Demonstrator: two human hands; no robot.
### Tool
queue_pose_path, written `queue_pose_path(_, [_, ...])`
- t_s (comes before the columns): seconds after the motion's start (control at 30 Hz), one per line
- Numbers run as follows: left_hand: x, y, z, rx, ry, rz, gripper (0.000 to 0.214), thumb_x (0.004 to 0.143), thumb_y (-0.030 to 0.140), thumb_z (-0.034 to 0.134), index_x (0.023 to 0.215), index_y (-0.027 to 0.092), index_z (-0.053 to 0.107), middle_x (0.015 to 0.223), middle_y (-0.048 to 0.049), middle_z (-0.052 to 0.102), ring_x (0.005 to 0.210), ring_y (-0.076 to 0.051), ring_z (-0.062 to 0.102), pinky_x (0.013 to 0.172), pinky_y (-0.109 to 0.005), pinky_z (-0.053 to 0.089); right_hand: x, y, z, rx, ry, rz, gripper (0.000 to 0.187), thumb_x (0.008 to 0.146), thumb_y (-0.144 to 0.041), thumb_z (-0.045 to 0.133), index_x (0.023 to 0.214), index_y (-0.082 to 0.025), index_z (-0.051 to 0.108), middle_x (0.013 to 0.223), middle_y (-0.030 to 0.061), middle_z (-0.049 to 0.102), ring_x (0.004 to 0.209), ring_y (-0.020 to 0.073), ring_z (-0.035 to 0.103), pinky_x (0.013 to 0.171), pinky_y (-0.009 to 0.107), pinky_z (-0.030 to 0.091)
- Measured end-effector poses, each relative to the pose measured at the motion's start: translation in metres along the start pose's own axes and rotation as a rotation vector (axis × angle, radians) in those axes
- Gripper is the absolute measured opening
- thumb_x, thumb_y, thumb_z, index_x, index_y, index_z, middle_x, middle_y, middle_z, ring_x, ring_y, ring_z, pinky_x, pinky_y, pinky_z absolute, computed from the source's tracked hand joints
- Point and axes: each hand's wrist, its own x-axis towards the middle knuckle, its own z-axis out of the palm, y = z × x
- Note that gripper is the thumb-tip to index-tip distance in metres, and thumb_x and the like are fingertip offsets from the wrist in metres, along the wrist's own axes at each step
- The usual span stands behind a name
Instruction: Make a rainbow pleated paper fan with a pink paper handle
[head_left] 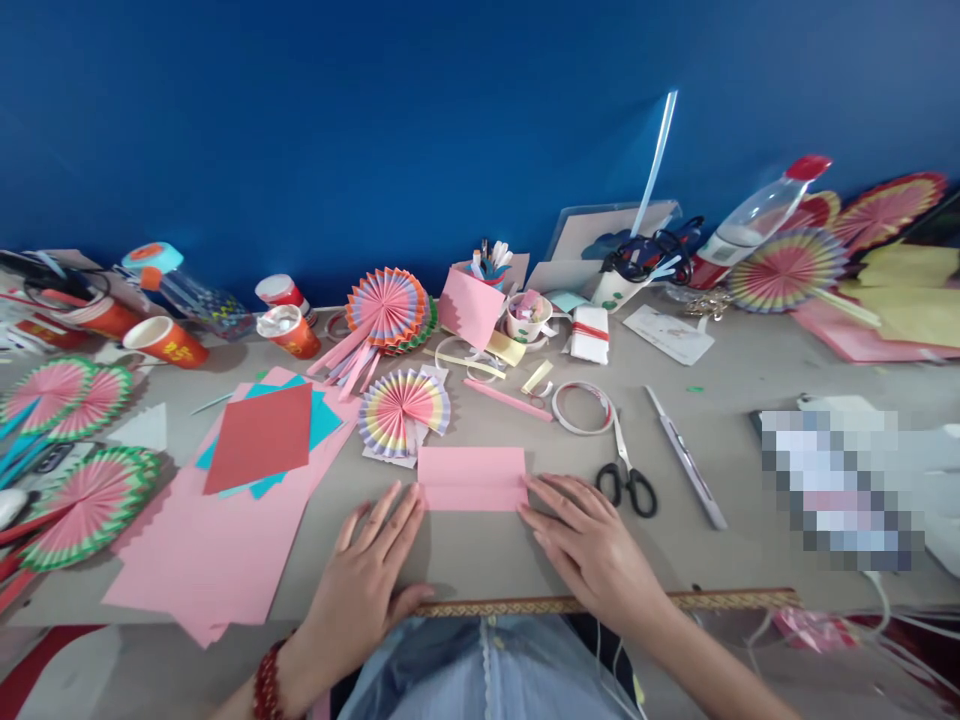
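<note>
A pink sheet of paper (471,480) with creases running across it lies flat near the front of the table. Its left edge is under the fingertips of my left hand (367,560), whose fingers are stretched out with the thumb apart. On the right edge rest the fingertips of my right hand (585,535), also with fingers extended. Just beyond the sheet is a pleated paper fan (405,412) in yellow, purple and pink. Black-handled scissors (625,478) lie to the right of my right hand, close to a roll of tape (583,408).
Pink sheets (225,540) under a red square (261,438) lie at left. A utility knife (686,458) and a blurred-out phone (832,490) are at right. Paper cups (166,342), folded fans (386,308) and a bottle (757,225) stand toward the blue wall (450,120).
</note>
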Motion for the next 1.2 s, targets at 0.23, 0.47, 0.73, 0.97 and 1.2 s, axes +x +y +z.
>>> queue_pose_path(0.23, [0.000, -0.001, 0.003, -0.059, -0.008, -0.032, 0.075, 0.097, 0.060, 0.046, 0.158, 0.019, 0.030, 0.165, -0.0100, 0.028, 0.147, -0.033, 0.029, 0.110, -0.043, 0.033, -0.009, 0.011, -0.008, -0.069, 0.088, 0.027, 0.031, 0.098, -0.017, 0.048, 0.122, -0.018, 0.068, 0.128, 0.0100, 0.069, 0.114, 0.0271, 0.064, 0.096, 0.046, 0.055])
queue_pose_path(0.47, [0.010, -0.024, 0.002, -0.019, 0.034, 0.113, 0.065, 0.094, 0.062, 0.050, 0.149, 0.029, 0.046, 0.167, -0.0056, 0.022, 0.150, -0.040, 0.019, 0.115, -0.053, 0.023, 0.038, 0.017, -0.002, 0.005, -0.007, 0.113, 0.051, 0.093, -0.031, 0.058, 0.140, -0.012, 0.052, 0.128, 0.0168, 0.068, 0.114, 0.0321, 0.064, 0.094, 0.046, 0.054])
queue_pose_path(0.73, [0.017, -0.034, -0.002, -0.037, 0.084, 0.125, 0.049, 0.097, 0.053, 0.053, 0.141, 0.032, 0.056, 0.164, -0.0060, 0.031, 0.149, -0.038, 0.026, 0.114, -0.052, 0.028, 0.052, -0.001, 0.004, 0.264, -0.237, 0.177, 0.051, 0.087, -0.010, 0.052, 0.134, -0.025, 0.063, 0.112, 0.0054, 0.076, 0.097, 0.0221, 0.071, 0.083, 0.029, 0.053])
queue_pose_path(0.97, [0.022, -0.022, -0.016, -0.218, 0.198, -0.002, 0.036, 0.101, 0.032, 0.048, 0.133, 0.019, 0.059, 0.153, -0.0128, 0.047, 0.140, -0.031, 0.042, 0.107, -0.046, 0.042, 0.035, -0.002, 0.001, 0.493, -0.047, 0.389, 0.030, 0.090, -0.018, 0.053, 0.105, -0.022, 0.078, 0.104, 0.0055, 0.079, 0.091, 0.0227, 0.074, 0.079, 0.029, 0.055])
queue_pose_path(1.2, [0.055, 0.022, -0.025, -0.444, 0.151, 0.158, 0.059, 0.094, 0.053, 0.057, 0.135, 0.011, 0.051, 0.135, -0.0182, 0.060, 0.122, -0.030, 0.057, 0.102, -0.044, 0.050, 0.031, -0.040, 0.018, 0.812, -0.062, 0.342, 0.041, 0.094, -0.024, 0.049, 0.130, -0.024, 0.068, 0.113, 0.0053, 0.077, 0.094, 0.0234, 0.074, 0.085, 0.034, 0.059])
